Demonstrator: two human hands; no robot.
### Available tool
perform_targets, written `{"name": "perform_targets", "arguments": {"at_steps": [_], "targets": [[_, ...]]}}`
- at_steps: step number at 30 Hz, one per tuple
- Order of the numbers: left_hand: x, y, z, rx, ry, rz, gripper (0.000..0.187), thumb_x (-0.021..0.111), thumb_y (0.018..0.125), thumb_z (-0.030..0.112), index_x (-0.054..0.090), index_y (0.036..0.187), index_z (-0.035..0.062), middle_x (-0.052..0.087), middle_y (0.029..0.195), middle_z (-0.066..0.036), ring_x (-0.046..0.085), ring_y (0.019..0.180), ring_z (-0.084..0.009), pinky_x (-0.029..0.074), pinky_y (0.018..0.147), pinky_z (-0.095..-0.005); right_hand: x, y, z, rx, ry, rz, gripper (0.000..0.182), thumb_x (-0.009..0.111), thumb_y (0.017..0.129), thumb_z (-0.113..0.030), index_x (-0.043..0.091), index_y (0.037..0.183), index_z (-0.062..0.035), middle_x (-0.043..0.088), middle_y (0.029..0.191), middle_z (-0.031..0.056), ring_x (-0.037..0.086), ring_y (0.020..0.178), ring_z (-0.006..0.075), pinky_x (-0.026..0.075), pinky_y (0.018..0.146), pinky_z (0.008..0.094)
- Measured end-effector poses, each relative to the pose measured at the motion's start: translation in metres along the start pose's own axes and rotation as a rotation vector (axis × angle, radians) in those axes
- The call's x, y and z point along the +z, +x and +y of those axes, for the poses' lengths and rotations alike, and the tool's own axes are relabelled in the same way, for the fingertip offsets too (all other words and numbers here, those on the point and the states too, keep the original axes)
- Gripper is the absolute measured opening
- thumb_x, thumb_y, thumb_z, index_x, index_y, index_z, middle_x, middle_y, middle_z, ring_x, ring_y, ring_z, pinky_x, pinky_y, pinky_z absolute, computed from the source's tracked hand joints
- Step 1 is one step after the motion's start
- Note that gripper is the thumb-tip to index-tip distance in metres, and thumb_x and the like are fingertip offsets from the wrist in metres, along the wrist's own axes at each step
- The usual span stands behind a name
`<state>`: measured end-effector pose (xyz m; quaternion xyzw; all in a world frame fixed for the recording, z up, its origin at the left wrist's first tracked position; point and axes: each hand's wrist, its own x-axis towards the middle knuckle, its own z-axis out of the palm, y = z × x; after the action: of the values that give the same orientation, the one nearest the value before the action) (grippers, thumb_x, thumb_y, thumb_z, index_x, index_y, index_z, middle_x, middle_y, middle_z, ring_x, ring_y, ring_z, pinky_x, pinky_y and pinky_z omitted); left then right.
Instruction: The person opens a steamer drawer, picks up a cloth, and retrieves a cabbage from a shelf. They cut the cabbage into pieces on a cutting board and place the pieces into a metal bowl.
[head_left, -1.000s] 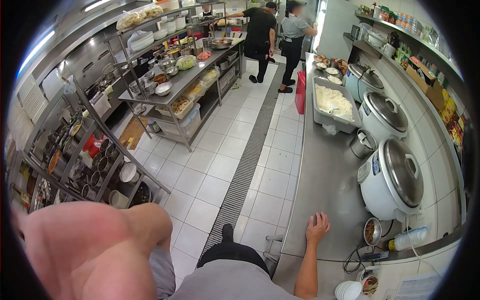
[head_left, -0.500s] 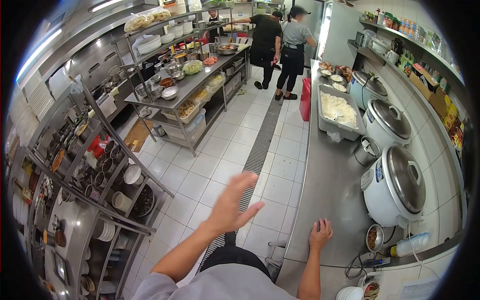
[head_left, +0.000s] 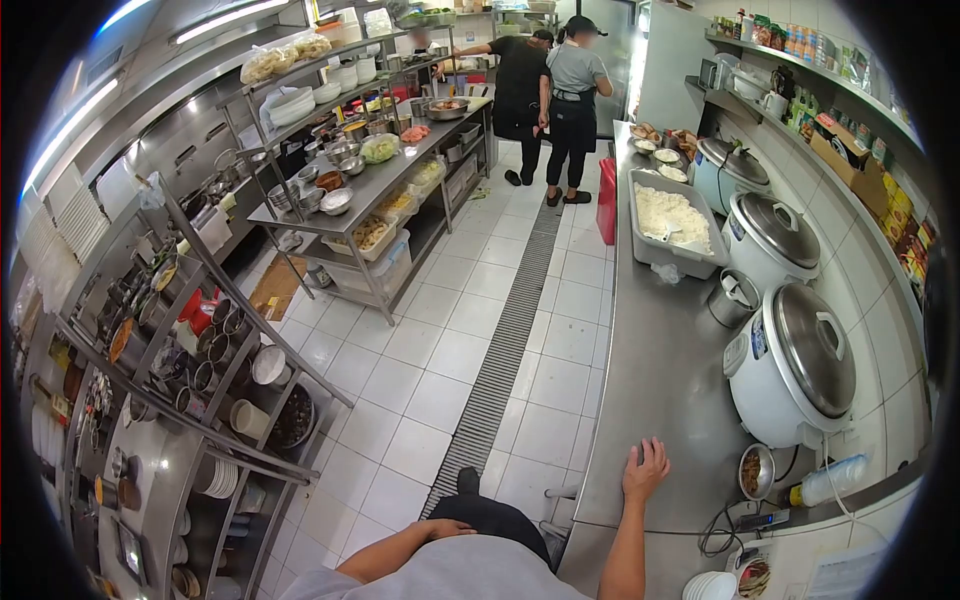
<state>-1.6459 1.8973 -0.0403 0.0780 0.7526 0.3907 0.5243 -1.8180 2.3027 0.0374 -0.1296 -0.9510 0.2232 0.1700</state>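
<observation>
My right hand [head_left: 646, 470] rests on the steel counter [head_left: 660, 370], fingers apart, holding nothing. My left hand [head_left: 450, 529] lies against my front at the waist, partly covered by the grey shirt; its visible fingers look flat, with nothing in them. Nearest to my right hand are a small metal bowl [head_left: 757, 472] of brown bits and a large white rice cooker [head_left: 775, 375] with a metal lid. Farther along the counter sit a metal pot [head_left: 733, 297], a second rice cooker [head_left: 765, 240] and a grey tub [head_left: 640, 232] of white rice.
A tiled floor with a drain grate [head_left: 510, 330] runs ahead. To the left stand a metal rack [head_left: 255, 320] of pots and a prep table [head_left: 375, 180] with bowls and vegetables. Two people [head_left: 575, 100] stand at the far end, another behind the shelves. A red bin [head_left: 606, 200] touches the counter side.
My left hand has dropped from mid-air in front of me to my waist. My right hand stays on the counter, and the view has shifted slightly.
</observation>
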Motion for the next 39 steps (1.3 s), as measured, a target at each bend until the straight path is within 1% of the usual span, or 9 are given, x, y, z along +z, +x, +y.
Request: {"name": "perform_targets", "arguments": {"at_steps": [3, 10, 13, 24, 27, 30, 32, 37, 39], "targets": [[0.001, 0.013, -0.058, -0.297, 0.155, 0.02, 0.071, 0.041, 0.097, 0.059, 0.039, 0.148, 0.0099, 0.037, 0.153, -0.015, 0.034, 0.141, -0.0329, 0.028, 0.116, -0.0393, 0.002, 0.0, 0.003, -0.019, -0.004, 0.006, 0.035, 0.06, 0.091, -0.029, 0.066, 0.119, -0.0076, 0.053, 0.137, 0.0096, 0.042, 0.134, 0.0277, 0.023, 0.114, 0.0502], [-0.043, 0.025, -0.092, -0.195, 0.356, -0.188, 0.063, 0.054, 0.091, 0.054, 0.055, 0.136, 0.0104, 0.057, 0.136, -0.015, 0.052, 0.127, -0.0305, 0.039, 0.108, -0.0405, -0.001, 0.0, 0.0, -0.023, 0.0, -0.01, 0.035, 0.06, 0.092, -0.029, 0.065, 0.119, -0.0078, 0.054, 0.137, 0.0094, 0.042, 0.134, 0.0275, 0.024, 0.114, 0.0507], [-0.035, 0.023, -0.079, -0.179, 0.27, 0.203, 0.057, 0.057, 0.092, 0.044, 0.056, 0.134, 0.006, 0.057, 0.134, -0.02, 0.052, 0.126, -0.0351, 0.041, 0.106, -0.0411, -0.001, -0.001, -0.001, -0.021, -0.007, 0.008, 0.034, 0.06, 0.092, -0.028, 0.065, 0.119, -0.0079, 0.054, 0.137, 0.009, 0.042, 0.134, 0.0273, 0.024, 0.114, 0.0509], [-0.003, 0.031, -0.054, -0.144, 0.296, 0.168, 0.06, 0.058, 0.092, 0.038, 0.048, 0.14, 0.0033, 0.051, 0.14, -0.02, 0.047, 0.132, -0.0344, 0.037, 0.11, -0.0409, 0.002, -0.001, 0.003, -0.039, -0.016, 0.018, 0.034, 0.059, 0.092, -0.029, 0.065, 0.119, -0.008, 0.054, 0.137, 0.0091, 0.043, 0.134, 0.0281, 0.024, 0.113, 0.0516], [-0.007, 0.025, -0.063, -0.136, 0.295, 0.265, 0.053, 0.058, 0.092, 0.037, 0.055, 0.134, 0.0049, 0.058, 0.131, -0.02, 0.054, 0.124, -0.0342, 0.043, 0.104, -0.0417, 0.0, -0.001, 0.001, -0.033, -0.01, 0.016, 0.034, 0.059, 0.093, -0.029, 0.065, 0.119, -0.0078, 0.054, 0.137, 0.0091, 0.043, 0.134, 0.0283, 0.024, 0.113, 0.0518], [-0.023, 0.018, -0.064, -0.089, 0.282, 0.279, 0.039, 0.057, 0.093, 0.037, 0.067, 0.112, 0.0048, 0.067, 0.114, -0.019, 0.063, 0.109, -0.0348, 0.049, 0.091, -0.0438, 0.004, 0.0, 0.004, -0.03, -0.021, 0.019, 0.035, 0.059, 0.093, -0.029, 0.065, 0.119, -0.0076, 0.053, 0.138, 0.0092, 0.042, 0.134, 0.0283, 0.024, 0.114, 0.0519], [-0.024, 0.003, -0.043, -0.203, 0.125, 0.559, 0.029, 0.059, 0.09, 0.03, 0.069, 0.093, 0.0035, 0.071, 0.095, -0.017, 0.067, 0.093, -0.0349, 0.051, 0.082, -0.0457, 0.002, 0.001, 0.001, -0.018, -0.016, 0.008, 0.035, 0.059, 0.092, -0.029, 0.065, 0.119, -0.0074, 0.053, 0.138, 0.01, 0.042, 0.134, 0.0291, 0.023, 0.114, 0.0519], [-0.041, 0.009, -0.041, -0.254, 0.105, 0.81, 0.03, 0.056, 0.092, 0.032, 0.067, 0.1, 0.0047, 0.068, 0.097, -0.021, 0.064, 0.098, -0.0376, 0.05, 0.086, -0.0482, -0.004, -0.006, -0.005, -0.029, 0.003, 0.027, 0.036, 0.061, 0.091, -0.026, 0.063, 0.12, -0.0066, 0.053, 0.136, 0.0134, 0.043, 0.132, 0.032, 0.026, 0.112, 0.052], [-0.048, 0.022, -0.051, -0.245, 0.069, 0.866, 0.034, 0.055, 0.092, 0.034, 0.067, 0.106, 0.0048, 0.067, 0.102, -0.024, 0.063, 0.102, -0.0391, 0.049, 0.088, -0.0485, -0.013, -0.021, -0.024, -0.197, 0.011, 0.127, 0.035, 0.064, 0.089, -0.023, 0.064, 0.119, -0.0059, 0.054, 0.131, 0.0154, 0.049, 0.124, 0.0315, 0.034, 0.106, 0.0498]]}}
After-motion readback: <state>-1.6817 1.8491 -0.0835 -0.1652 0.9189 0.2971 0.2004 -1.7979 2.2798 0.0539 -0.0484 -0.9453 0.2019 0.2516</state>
